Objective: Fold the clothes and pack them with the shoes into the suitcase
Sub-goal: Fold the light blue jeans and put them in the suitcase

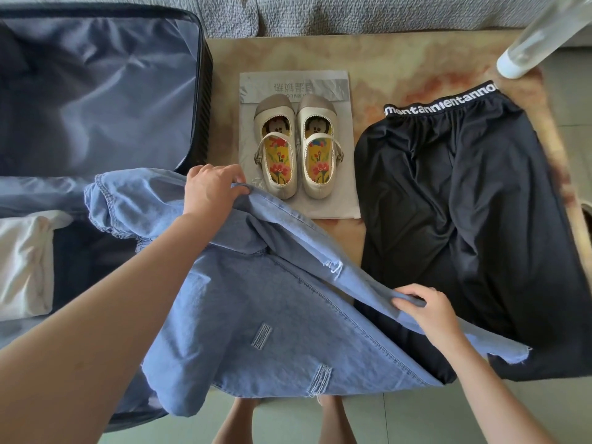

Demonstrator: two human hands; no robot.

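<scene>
A light blue denim garment (256, 315) with frayed patches lies across the table's near edge and partly over the open suitcase (96, 91). My left hand (211, 187) grips its upper edge near the shoes. My right hand (426, 309) pinches the same edge lower down, lifting a fold. A pair of cream strap shoes (294, 149) with flowered insoles stands on a grey paper bag (346, 187). Black shorts (464, 219) with a lettered waistband lie flat at the right. A white folded garment (25, 264) sits in the suitcase's near half.
The marbled table (368, 52) holds everything; a grey sofa (352, 11) runs behind it. A clear bottle-like object (528, 49) juts in at the top right. My feet and tiled floor (400, 418) show below the table edge.
</scene>
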